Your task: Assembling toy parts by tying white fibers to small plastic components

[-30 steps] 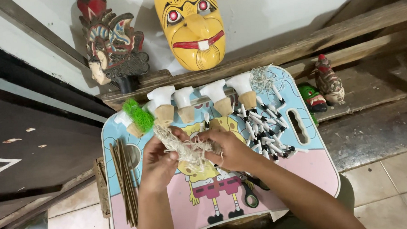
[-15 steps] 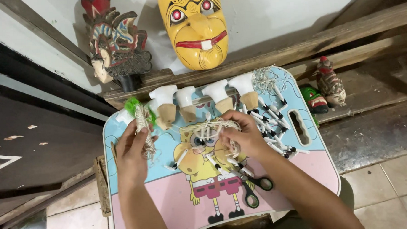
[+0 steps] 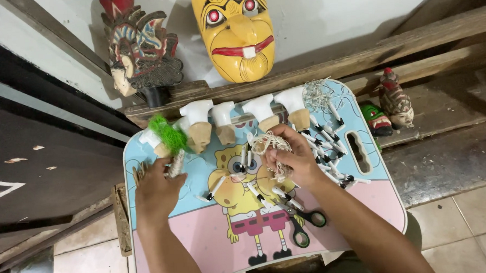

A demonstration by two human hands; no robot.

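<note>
Pink-and-blue cartoon table (image 3: 366, 202) on tiled floor; left hand (image 3: 157, 190) grip closed on puppet (image 3: 169, 139), right hand (image 3: 290, 159) clutching string (image 3: 268, 143)

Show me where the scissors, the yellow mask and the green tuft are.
scissors (image 3: 307, 226), head view, on the handle loops
yellow mask (image 3: 237, 30), head view, on its nose
green tuft (image 3: 168, 135), head view, on its middle

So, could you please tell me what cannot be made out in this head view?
- Right hand: its fingers hide most of the string bundle.
- Left hand: covers the lower end of the green-tufted piece.
- Scissors: blades hidden under the right wrist.
</note>
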